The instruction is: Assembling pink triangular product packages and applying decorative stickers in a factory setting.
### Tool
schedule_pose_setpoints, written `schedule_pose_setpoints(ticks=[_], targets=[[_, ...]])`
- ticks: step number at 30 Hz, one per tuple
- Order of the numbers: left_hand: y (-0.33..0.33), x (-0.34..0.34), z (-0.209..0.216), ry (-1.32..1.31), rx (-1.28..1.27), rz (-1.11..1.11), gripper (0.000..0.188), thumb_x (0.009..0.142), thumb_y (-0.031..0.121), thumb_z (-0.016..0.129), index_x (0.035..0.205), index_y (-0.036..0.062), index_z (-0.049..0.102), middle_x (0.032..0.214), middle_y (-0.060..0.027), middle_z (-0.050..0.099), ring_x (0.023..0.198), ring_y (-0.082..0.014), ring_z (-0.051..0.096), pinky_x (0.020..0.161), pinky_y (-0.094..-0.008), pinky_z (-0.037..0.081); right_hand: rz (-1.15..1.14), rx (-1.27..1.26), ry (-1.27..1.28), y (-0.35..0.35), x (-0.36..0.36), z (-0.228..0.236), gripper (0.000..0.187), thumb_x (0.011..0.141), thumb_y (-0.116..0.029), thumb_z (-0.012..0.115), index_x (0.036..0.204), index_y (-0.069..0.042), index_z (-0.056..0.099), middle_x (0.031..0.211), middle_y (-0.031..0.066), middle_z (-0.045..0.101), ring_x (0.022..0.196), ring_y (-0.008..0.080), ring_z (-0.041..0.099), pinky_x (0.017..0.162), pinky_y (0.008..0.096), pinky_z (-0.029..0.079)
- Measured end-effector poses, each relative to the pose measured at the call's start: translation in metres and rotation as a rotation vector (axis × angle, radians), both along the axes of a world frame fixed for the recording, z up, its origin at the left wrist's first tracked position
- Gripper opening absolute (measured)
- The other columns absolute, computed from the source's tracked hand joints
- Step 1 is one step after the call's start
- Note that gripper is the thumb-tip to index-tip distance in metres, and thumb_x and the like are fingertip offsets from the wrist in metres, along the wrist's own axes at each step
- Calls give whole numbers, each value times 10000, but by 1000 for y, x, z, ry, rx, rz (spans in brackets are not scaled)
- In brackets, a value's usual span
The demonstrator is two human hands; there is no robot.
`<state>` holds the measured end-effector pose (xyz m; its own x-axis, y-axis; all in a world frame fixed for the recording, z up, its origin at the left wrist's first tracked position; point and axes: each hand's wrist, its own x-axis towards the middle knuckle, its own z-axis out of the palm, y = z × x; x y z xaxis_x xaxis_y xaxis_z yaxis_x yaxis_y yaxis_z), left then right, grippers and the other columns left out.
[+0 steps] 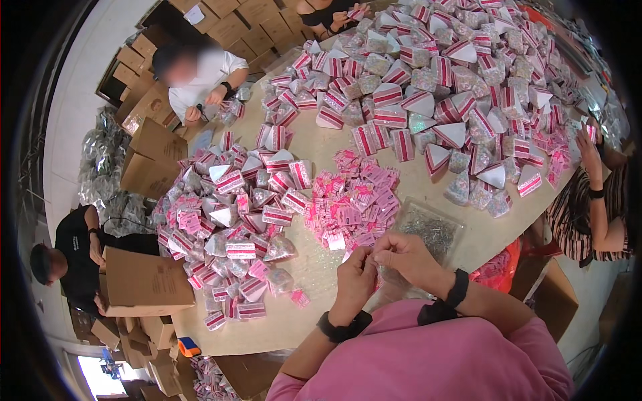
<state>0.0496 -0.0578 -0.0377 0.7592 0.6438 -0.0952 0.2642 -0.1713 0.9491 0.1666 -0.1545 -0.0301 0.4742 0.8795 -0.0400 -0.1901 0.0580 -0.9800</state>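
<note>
Both hands, left hand (pixel 354 277) and right hand (pixel 404 257), pinching a small clear packet (pixel 382 269); risks slipping into the pink tags (pixel 351 207).

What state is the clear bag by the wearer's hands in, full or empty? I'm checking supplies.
Partly full: the clear bag lies flat beside the right hand, with small silvery pieces inside.

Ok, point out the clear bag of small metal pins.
In the head view, the clear bag lies right of centre on the table, just beyond the right hand, beside the pink tag pile.
</note>
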Motion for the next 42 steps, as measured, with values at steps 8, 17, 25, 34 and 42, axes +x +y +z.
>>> schedule_pose_setpoints(ticks=[8, 17, 25, 34, 42], targets=[[-4, -4, 25, -7, 47, 10, 220, 890, 41, 512, 1108, 15, 500, 637, -13, 521, 545, -49, 454, 474, -235, 371, 35, 129, 679, 5, -2, -12, 103, 884, -163, 613, 861, -68, 580, 864, 14, 599, 789, 102, 544, 719, 266, 423], [-2, 1, 4, 125, 23, 36, 273, 877, 59, 543, 1139, 29, 470, 778, -63, 591, 544, -72, 502, 471, -234, 407, 62, 78, 732, 10, -10, -17, 119, 870, -153, 638, 846, -43, 599, 929, 50, 614, 832, 138, 564, 807, 299, 436], [-6, -4, 4, 52, -15, 56, 349, 847, 138, 589, 1154, 16, 476, 810, -119, 613, 658, -196, 592, 595, -319, 467, 79, 139, 952, 8, -3, -12, 96, 897, -133, 589, 841, -57, 570, 965, 71, 616, 914, 170, 573, 837, 307, 457], [6, -6, 24, -173, 630, -44, 278, 783, 71, 662, 1037, 13, 566, 968, -154, 566, 886, -286, 549, 749, -361, 459, -13, -2, 681, 8, 0, 2, 116, 926, -129, 551, 852, -42, 532, 880, 95, 622, 690, 112, 557, 535, 227, 436], [4, -2, 28, -150, 730, -87, 79, 786, 6, 658, 842, 23, 605, 788, -100, 569, 711, -243, 554, 601, -327, 452, 51, -32, 530, 2, -3, -8, 148, 917, -142, 582, 874, -2, 557, 803, 53, 603, 702, 114, 587, 649, 246, 488]])
